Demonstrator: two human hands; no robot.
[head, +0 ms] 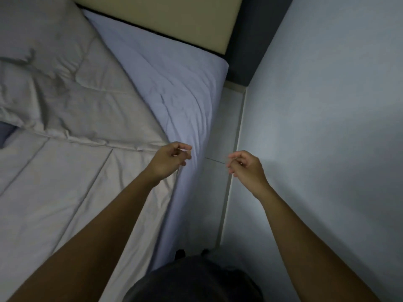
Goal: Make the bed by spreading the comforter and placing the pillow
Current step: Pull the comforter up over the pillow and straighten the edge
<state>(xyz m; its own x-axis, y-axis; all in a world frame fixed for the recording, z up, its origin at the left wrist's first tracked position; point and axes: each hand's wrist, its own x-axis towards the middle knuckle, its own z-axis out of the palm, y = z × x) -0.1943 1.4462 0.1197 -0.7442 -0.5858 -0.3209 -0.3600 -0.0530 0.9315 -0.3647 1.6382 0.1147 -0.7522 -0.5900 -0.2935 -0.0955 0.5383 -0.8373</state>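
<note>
A pale grey quilted comforter [72, 175] covers the left part of the bed, its top folded back diagonally and bunched towards the upper left. The light blue fitted sheet [174, 79] lies bare along the bed's right side. A puffy grey mass [41, 29] at the top left could be the pillow; I cannot tell. My left hand [172, 159] hovers over the comforter's folded corner at the bed's right edge, its fingers loosely curled with nothing visible in them. To its right, my right hand [245, 165] hangs over the floor gap, likewise loosely curled and holding nothing.
A beige headboard [174, 20] runs along the top. A pale wall [327, 127] stands close on the right, leaving a narrow strip of floor [224, 127] beside the bed. A dark blue patch [6, 132] shows at the left edge. My dark clothing fills the bottom centre.
</note>
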